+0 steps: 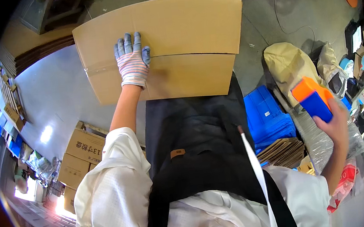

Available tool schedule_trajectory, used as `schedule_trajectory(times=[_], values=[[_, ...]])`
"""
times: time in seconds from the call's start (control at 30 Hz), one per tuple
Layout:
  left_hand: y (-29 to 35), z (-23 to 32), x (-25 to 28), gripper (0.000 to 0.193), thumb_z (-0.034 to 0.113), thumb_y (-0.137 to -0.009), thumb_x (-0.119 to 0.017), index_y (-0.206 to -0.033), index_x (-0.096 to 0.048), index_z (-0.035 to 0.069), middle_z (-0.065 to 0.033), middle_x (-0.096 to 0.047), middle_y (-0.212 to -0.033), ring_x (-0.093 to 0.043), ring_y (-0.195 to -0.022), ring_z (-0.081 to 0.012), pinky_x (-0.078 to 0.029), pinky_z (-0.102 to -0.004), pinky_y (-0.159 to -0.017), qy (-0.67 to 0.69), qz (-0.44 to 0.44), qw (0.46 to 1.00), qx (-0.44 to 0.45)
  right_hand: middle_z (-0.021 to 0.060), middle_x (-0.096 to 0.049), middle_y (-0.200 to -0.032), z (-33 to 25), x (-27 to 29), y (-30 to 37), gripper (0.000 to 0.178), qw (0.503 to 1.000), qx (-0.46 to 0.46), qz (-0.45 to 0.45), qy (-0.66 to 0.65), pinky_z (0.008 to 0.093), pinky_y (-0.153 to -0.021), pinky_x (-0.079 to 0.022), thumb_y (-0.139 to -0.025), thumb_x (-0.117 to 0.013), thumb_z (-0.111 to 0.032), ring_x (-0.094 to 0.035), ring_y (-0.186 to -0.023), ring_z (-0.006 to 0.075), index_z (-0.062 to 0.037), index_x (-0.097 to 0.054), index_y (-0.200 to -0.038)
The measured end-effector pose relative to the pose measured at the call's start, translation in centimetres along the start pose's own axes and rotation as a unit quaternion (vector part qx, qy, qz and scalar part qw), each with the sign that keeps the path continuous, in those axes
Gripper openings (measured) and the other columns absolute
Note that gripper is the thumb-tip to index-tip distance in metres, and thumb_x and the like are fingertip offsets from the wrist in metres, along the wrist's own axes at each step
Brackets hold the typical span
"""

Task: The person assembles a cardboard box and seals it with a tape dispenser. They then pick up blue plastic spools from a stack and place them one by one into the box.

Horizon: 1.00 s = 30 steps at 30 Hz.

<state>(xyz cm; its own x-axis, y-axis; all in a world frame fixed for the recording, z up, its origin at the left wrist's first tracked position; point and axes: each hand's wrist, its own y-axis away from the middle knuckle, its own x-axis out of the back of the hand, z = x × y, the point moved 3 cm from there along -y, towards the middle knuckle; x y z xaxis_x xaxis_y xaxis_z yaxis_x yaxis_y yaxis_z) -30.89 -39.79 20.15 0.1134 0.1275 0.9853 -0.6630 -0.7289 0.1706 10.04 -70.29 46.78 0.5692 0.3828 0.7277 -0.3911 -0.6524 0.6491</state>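
Note:
A large brown cardboard box is in front of me, a seam running across the middle of its top. My left hand, in a striped glove with grey fingertips, lies flat on it near the seam, fingers stretched out. Off to the right, my bare right hand grips a blocky orange and blue handheld tool; its exact kind does not show. That hand is raised well away from the box, above a plastic-wrapped surface.
Blue folded plastic crates and flattened cardboard are stacked at my right. Beyond them lies a tan sack. Closed cartons stand at the left, and cardboard sheets are piled at the far left. A cable crosses the floor.

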Motion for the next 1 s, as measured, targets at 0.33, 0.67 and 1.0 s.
schedule_trajectory(times=[0.33,0.67,1.0], values=[[-0.8,1.8,-1.3,0.049,0.036,-0.083,-0.057,-0.125,-0.055,0.012,-0.0207,-0.049,-0.129,-0.043,-0.120,-0.0424,-0.027,-0.0554,-0.107,0.003,0.067,0.996,0.051,0.0180,-0.064,-0.077,2.8,-3.8,-5.6,0.052,0.997,-0.010,0.009,0.070,0.0404,-0.062,-0.050,-0.065,-0.076,-0.035,-0.064,-0.073,0.0353,-0.0055,-0.058,-0.103],[-0.5,1.7,-3.8,0.053,0.035,-0.081,-0.060,-0.125,-0.051,0.007,-0.0234,-0.044,-0.134,-0.037,-0.125,-0.0470,-0.023,-0.0602,-0.107,0.004,0.101,0.993,0.063,0.0169,-0.067,-0.085,3.6,-21.5,-19.2,0.050,0.996,0.008,-0.076,0.049,0.0421,-0.071,-0.052,-0.068,-0.070,-0.046,-0.065,-0.080,0.0336,-0.0047,-0.063,-0.095],[-0.9,2.7,-3.9,0.063,0.037,-0.081,-0.060,-0.133,-0.045,0.006,-0.0241,-0.035,-0.144,-0.025,-0.133,-0.0502,-0.013,-0.0618,-0.110,0.039,0.054,0.994,0.083,0.0235,-0.067,-0.093,-0.6,-30.6,-22.2,0.061,0.896,-0.260,0.200,-0.301,0.0475,-0.076,-0.049,-0.078,-0.068,-0.050,-0.065,-0.089,0.0402,0.0048,-0.056,-0.103]])
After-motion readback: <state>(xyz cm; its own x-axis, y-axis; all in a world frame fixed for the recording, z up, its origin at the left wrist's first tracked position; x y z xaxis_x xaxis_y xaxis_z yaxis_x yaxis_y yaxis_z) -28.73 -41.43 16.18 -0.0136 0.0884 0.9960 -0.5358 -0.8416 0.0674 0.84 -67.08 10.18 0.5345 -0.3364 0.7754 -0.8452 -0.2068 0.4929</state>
